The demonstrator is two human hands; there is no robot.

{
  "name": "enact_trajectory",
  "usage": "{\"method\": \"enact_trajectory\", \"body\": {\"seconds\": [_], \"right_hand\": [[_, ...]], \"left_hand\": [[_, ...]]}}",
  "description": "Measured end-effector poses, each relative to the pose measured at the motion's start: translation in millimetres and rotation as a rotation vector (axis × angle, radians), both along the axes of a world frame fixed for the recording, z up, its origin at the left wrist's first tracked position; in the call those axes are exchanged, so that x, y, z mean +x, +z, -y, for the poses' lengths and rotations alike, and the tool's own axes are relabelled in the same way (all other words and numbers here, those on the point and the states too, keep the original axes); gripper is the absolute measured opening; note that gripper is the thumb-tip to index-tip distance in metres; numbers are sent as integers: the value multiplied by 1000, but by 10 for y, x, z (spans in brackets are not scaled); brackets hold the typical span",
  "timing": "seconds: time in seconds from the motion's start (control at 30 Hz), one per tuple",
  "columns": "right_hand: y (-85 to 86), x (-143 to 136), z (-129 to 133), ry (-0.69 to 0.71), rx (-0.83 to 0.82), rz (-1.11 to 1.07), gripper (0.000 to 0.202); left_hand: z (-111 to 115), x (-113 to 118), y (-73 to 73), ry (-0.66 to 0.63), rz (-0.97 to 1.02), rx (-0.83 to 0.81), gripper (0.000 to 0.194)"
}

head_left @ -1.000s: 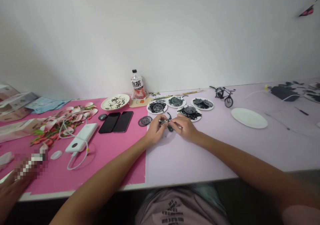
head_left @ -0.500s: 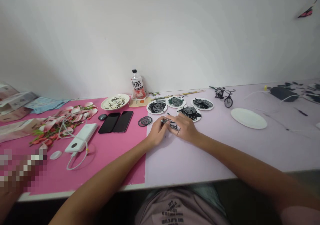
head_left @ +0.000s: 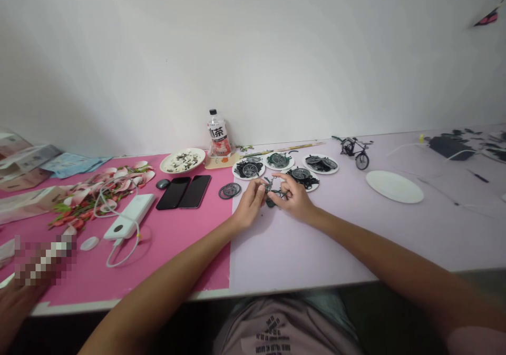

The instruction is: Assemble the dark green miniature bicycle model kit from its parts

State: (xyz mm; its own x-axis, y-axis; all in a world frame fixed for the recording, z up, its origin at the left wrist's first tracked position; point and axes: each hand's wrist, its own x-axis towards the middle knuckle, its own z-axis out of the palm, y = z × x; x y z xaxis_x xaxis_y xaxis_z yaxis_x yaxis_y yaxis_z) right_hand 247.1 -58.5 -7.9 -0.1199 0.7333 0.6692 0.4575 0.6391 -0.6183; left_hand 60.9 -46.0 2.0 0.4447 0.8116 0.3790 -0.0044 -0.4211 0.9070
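1. Nearest was the table's pale front edge, with a wide stretch of lilac tabletop running up to the hands.
2. Left hand: thumb and fingers pinched a small, dark green plastic bike-like part, which was between both hands, kinda blurry.
3. Right hand: index stuck out toward the part's top, the rest curled in. Couldn't tell how firm that grip was.
4. Two round, dark plastic spoked wheels lay just left of the hands, near the pink sheet's edge.
5. White oval plate was well off right, lilac surface in between.
6. Farther back, small white round plates held dark parts, one right behind the right hand.
7. Small black toy bicycle stood near the plain white wall.
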Motion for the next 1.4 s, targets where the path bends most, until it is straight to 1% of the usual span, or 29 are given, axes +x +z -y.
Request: {"method": "enact_trajectory", "body": {"seconds": [0.13,0.23,0.3,0.37,0.5,0.63,0.77,0.93,1.17,1.4], "right_hand": [[38,-21,20,-6,-98,-91,48],[58,-31,33,-4,-159,-155,48],[59,-38,36,4,-191,-189,48],[53,-45,35,16,-215,-216,49],[33,-63,36,52,-261,-248,50],[32,-74,49,77,-281,-256,49],[63,-67,78,124,-311,-254,45],[82,-43,94,170,-300,-243,39],[58,-10,67,168,-302,-216,31],[67,15,58,163,-294,-189,30]], "left_hand": [[-34,13,9,-21,40,-26,45],[-54,-6,37,-46,17,-65,47],[-63,-25,51,-32,-13,-63,47],[-68,-39,51,1,-42,-25,44],[-67,-36,20,35,-52,18,40],[-55,-6,0,76,-37,22,37],[-50,11,5,78,-21,33,33],[-45,-4,32,69,-85,57,30],[-41,-23,39,51,-118,85,26],[-34,-30,57,48,-156,111,21]]}}
